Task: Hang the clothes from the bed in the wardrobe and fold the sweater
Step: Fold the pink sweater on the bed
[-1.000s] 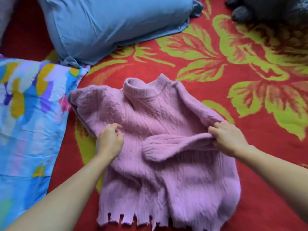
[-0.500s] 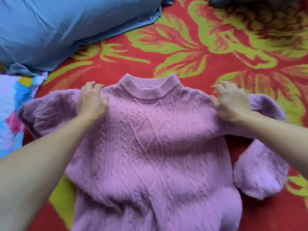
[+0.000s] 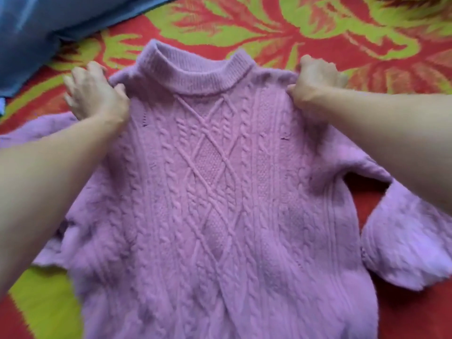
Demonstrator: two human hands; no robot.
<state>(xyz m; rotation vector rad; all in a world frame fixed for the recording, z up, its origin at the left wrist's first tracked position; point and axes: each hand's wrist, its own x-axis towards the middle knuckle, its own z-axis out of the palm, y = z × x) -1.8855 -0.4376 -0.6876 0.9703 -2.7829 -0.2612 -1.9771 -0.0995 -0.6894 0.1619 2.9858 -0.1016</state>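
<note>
1. The left hand (image 3: 95, 94) pinches the sweater (image 3: 220, 192) at one shoulder, thumb on top, likely to pull it square.
2. The sweater lies face up on the red bedspread (image 3: 318, 28), spread flat for folding.
3. The right hand (image 3: 315, 81) grips the other shoulder likewise.
</note>
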